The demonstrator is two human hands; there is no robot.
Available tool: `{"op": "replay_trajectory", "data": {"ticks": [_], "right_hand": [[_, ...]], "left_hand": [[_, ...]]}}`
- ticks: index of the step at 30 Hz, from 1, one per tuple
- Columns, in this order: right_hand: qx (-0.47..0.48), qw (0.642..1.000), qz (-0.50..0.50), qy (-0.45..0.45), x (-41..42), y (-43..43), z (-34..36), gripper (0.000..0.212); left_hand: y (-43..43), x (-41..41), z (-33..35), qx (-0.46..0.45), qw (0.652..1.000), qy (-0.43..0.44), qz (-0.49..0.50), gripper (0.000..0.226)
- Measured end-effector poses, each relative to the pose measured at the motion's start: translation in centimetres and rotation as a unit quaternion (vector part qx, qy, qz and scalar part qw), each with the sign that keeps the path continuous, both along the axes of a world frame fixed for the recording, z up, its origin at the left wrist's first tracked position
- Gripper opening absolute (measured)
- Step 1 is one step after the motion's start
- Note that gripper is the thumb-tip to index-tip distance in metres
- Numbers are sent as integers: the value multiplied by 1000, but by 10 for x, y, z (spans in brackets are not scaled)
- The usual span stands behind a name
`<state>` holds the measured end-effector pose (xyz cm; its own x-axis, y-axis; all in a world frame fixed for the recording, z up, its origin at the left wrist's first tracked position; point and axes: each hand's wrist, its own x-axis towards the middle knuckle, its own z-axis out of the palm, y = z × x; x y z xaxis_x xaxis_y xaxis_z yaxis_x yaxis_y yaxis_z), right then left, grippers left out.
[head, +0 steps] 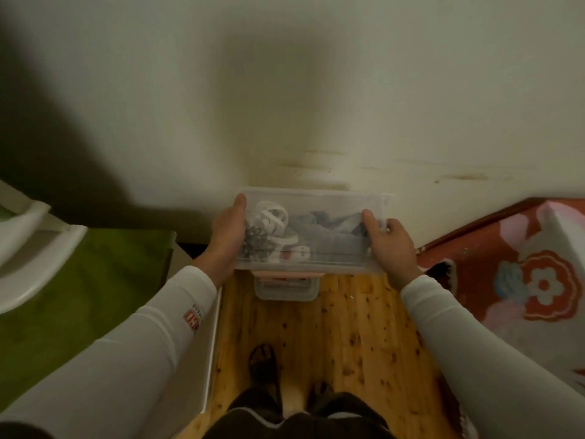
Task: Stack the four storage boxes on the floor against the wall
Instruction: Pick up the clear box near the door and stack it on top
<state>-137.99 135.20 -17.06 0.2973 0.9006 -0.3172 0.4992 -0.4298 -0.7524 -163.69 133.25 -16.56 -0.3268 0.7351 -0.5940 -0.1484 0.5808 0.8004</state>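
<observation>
Firmly, left grip and right grip clasp the clear, clutter-filled storage box.

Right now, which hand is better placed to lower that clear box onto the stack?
Neither alone: left hand and right hand each grip one end of the clear box above the stack; lower with both.
</observation>
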Motion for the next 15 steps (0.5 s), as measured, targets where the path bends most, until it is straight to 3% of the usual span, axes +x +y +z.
{"op": "replay_trajectory", "data": {"ticks": [5,15], "right_hand": [[5,1000,-10,0,-10,23,-17,65],[-68,997,19,7,-10,80,-130,66]], "left_hand": [[16,-6,-20,10,999,-23,24,42],[58,-10,-127,-51,997,-14,50,60]]}}
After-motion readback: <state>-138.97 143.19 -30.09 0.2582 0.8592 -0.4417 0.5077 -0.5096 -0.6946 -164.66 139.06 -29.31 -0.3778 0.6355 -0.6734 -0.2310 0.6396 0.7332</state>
